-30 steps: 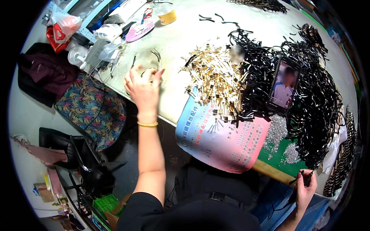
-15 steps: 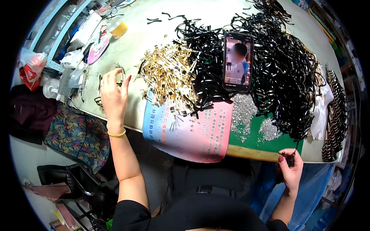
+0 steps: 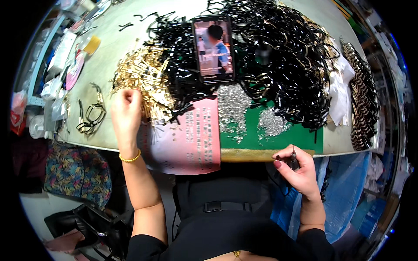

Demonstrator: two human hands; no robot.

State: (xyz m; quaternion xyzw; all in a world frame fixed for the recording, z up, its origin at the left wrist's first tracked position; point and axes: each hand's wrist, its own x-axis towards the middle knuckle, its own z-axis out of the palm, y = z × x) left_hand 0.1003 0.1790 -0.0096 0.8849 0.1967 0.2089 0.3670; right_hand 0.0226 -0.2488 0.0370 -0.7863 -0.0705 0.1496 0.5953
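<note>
My left hand (image 3: pixel 126 115) rests at the near left edge of a heap of gold metal clasps (image 3: pixel 146 71), fingers curled inward. Whatever its fingertips pinch is hidden from view. By the table's front edge, my right hand (image 3: pixel 298 169) is closed around a slim dark screwdriver (image 3: pixel 294 162), its thin tip pointing up. A small dark piece shows between that thumb and forefinger, and a black cord hangs below. Several black cords with metal ends (image 3: pixel 92 117) lie looped on the table to the left of my left hand.
A large tangle of black cords (image 3: pixel 283 65) spreads over the table, with a phone (image 3: pixel 213 48) propped on it. Small silver parts (image 3: pixel 233 106) lie in two piles on a green mat (image 3: pixel 305 140). A pink-and-blue printed sheet (image 3: pixel 183 150) overhangs the front edge. Striped dark bundles (image 3: pixel 363 100) lie far right.
My left hand has gone from beside the looped cords to the gold heap, and its fingers have curled. My right hand has moved inward, the screwdriver now upright. The whole view has shifted.
</note>
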